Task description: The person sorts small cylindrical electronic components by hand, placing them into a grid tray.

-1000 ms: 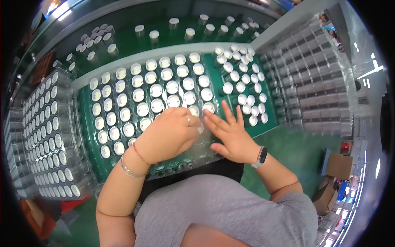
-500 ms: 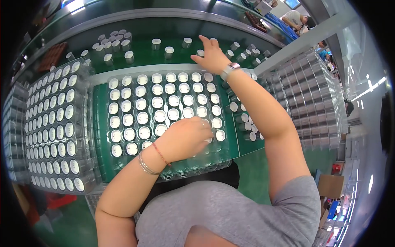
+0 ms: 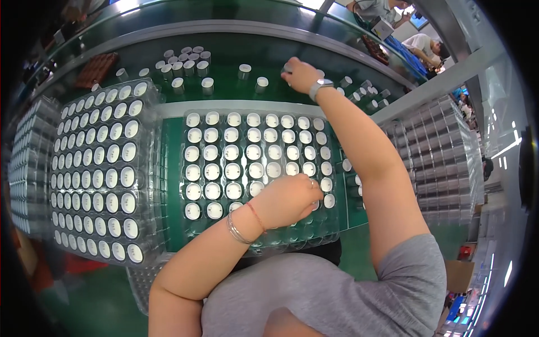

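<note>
Watching remotely, I see a green surface (image 3: 266,59) stretching under and leftward of the fingers of the right hand (image 3: 301,76). Stacked filled trays (image 3: 152,168) stand well left of both hands' fingers. One clear tray (image 3: 323,226) lies beneath the left hand (image 3: 287,199), whose fingers curl downward; I cannot tell whether they pinch anything. The right fingers close on a small cylinder (image 3: 287,68), partly hidden. White-topped cylinders (image 3: 231,152) fill tray rows left of and beyond the left fingers.

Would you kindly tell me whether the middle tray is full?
The middle tray is partly full: white-topped cups fill its far rows, while near pockets look empty.
</note>
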Action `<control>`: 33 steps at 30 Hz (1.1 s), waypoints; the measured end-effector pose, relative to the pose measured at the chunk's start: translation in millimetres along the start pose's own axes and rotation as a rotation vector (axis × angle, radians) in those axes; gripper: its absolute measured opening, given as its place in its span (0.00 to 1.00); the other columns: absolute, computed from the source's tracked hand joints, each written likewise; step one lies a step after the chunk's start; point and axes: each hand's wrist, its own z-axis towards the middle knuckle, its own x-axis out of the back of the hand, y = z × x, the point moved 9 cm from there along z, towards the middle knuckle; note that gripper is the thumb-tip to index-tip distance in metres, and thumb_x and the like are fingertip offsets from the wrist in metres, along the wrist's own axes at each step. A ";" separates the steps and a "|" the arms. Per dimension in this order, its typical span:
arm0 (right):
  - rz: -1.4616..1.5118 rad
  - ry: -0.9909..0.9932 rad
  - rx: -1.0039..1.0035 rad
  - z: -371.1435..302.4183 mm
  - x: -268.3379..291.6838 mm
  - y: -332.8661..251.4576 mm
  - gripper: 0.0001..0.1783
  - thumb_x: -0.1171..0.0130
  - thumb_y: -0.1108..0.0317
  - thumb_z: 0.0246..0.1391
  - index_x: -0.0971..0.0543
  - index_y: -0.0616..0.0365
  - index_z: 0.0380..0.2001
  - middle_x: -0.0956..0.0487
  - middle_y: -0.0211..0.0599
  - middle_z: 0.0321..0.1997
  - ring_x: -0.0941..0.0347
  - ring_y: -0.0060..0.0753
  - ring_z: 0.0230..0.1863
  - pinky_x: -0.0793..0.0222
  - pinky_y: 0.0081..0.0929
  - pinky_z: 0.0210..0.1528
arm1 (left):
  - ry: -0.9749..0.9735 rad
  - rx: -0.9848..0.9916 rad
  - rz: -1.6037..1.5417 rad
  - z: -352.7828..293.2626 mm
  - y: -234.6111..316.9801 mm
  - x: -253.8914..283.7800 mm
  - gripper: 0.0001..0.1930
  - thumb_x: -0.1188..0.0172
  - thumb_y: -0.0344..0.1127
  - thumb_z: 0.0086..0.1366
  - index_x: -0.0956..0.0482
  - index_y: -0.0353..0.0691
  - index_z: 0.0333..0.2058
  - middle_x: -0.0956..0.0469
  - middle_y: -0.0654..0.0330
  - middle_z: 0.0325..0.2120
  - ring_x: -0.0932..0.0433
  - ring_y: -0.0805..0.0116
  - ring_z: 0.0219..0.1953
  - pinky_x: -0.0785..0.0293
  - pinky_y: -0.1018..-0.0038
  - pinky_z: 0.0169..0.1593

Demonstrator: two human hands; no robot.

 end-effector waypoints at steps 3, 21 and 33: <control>0.707 -0.127 -0.220 -14.7 19.0 5.0 0.23 0.41 0.50 0.56 0.29 0.53 0.46 0.22 0.36 0.33 0.24 0.29 0.32 0.30 0.26 0.31 | 0.068 0.049 -0.139 0.7 -1.9 14.9 0.08 0.40 0.33 0.57 0.21 0.41 0.35 0.23 0.60 0.35 0.24 0.59 0.40 0.26 0.66 0.44; 1.288 -0.181 0.044 -230.3 48.2 -56.6 0.24 0.43 0.71 0.59 0.35 0.59 0.58 0.25 0.28 0.36 0.29 0.15 0.35 0.33 0.17 0.36 | 0.615 0.606 -0.994 -17.8 -76.8 46.1 0.15 0.44 0.31 0.68 0.26 0.31 0.51 0.21 0.54 0.43 0.21 0.69 0.43 0.22 0.75 0.49; 1.522 -0.291 -0.183 -232.6 39.2 -31.0 0.15 0.48 0.58 0.65 0.21 0.56 0.32 0.25 0.21 0.25 0.37 0.08 0.22 0.42 0.09 0.22 | 0.639 0.620 -1.065 -20.2 -81.5 48.3 0.14 0.55 0.34 0.72 0.27 0.31 0.49 0.24 0.52 0.47 0.22 0.64 0.47 0.21 0.66 0.49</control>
